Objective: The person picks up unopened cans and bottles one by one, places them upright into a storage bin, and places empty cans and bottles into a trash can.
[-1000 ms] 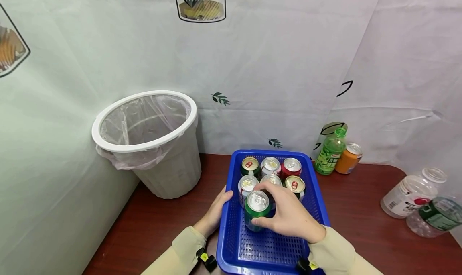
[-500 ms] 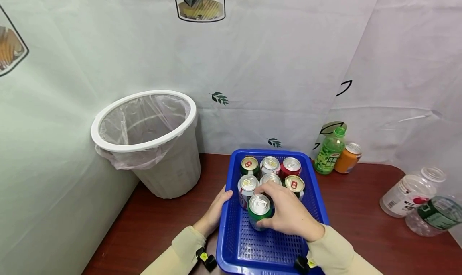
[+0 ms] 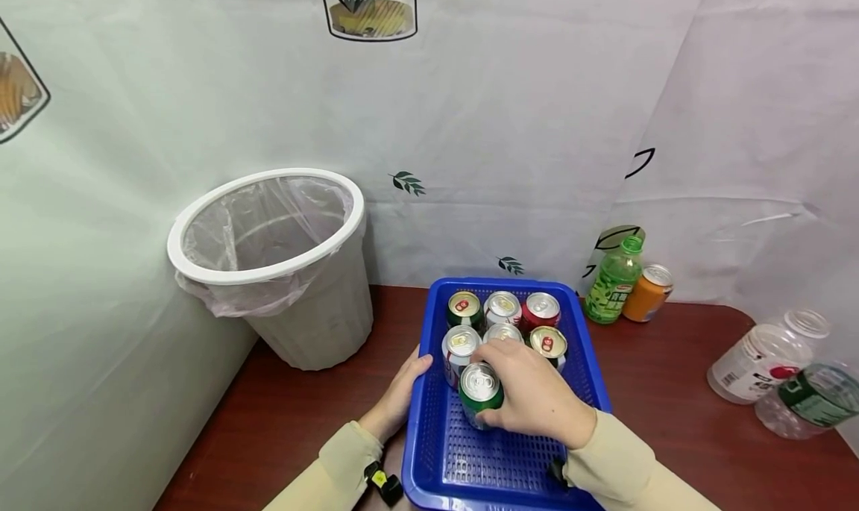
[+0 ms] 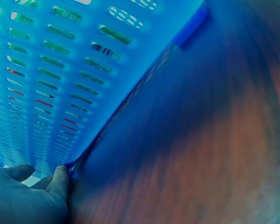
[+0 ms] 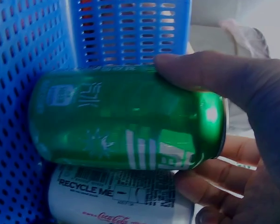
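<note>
A green soda can (image 3: 480, 392) stands upright in the blue plastic basket (image 3: 429, 451), in front of the other cans. My right hand (image 3: 537, 392) grips it from the right, thumb on the near side and fingers around the far side. In the right wrist view the thumb lies across the green can (image 5: 116, 116), and a white Coca-Cola can (image 5: 121, 196) is right beside it. My left hand (image 3: 397, 395) holds the basket's left side, its thumb over the rim. The left wrist view shows the fingers (image 4: 59, 182) at the perforated wall, low down.
Several cans (image 3: 503, 309) stand in rows at the basket's back. A lined white bin (image 3: 315, 309) stands at left. At right are a green bottle (image 3: 614, 287), an orange can (image 3: 647, 295), a clear jar (image 3: 751, 365) and a clear bottle (image 3: 815, 399) on the brown table (image 3: 671, 392).
The green can has shifted slightly right and toward the other cans, with my right hand around it. My left hand has stayed on the basket.
</note>
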`<state>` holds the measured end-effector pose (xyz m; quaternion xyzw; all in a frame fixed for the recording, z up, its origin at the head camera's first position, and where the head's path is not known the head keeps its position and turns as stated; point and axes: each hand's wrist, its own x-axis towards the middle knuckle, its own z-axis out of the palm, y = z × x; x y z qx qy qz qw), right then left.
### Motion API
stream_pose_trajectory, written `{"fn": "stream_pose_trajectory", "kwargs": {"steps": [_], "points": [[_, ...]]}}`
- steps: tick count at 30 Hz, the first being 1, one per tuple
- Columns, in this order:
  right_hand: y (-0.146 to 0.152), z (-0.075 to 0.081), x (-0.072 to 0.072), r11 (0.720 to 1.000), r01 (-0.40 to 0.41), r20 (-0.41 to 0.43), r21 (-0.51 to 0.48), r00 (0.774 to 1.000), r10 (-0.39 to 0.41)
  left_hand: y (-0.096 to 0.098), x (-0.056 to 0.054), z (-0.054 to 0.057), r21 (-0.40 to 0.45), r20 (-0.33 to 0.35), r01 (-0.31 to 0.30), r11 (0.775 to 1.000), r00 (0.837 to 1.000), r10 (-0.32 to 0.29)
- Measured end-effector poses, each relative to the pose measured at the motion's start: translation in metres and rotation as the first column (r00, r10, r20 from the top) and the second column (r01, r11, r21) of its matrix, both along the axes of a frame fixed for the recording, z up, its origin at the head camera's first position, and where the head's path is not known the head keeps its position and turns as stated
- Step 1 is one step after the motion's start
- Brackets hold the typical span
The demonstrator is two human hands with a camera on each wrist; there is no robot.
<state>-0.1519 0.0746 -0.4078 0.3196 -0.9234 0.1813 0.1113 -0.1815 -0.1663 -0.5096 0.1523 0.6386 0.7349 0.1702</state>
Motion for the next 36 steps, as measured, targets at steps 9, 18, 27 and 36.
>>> {"fn": "stream_pose_trajectory", "kwargs": {"steps": [9, 18, 27, 36], "points": [[0.005, -0.008, -0.002, 1.0, -0.005, -0.099, -0.012, 0.995, 0.003, 0.0, 0.001, -0.001, -0.008, 0.004, 0.005, 1.0, 1.0, -0.005], [0.006, -0.009, -0.002, 1.0, -0.001, -0.106, -0.024, 0.994, -0.002, 0.001, 0.001, 0.0, 0.001, 0.006, -0.003, 1.0, 1.0, 0.003], [0.007, -0.01, 0.001, 1.0, 0.003, -0.135, -0.006, 0.991, -0.004, 0.0, 0.001, 0.001, -0.005, -0.02, 0.011, 1.0, 1.0, -0.011], [0.007, -0.011, 0.003, 0.999, 0.02, -0.202, 0.036, 0.979, -0.012, 0.0, 0.001, 0.001, 0.0, -0.011, 0.003, 1.0, 1.0, -0.003]]}}
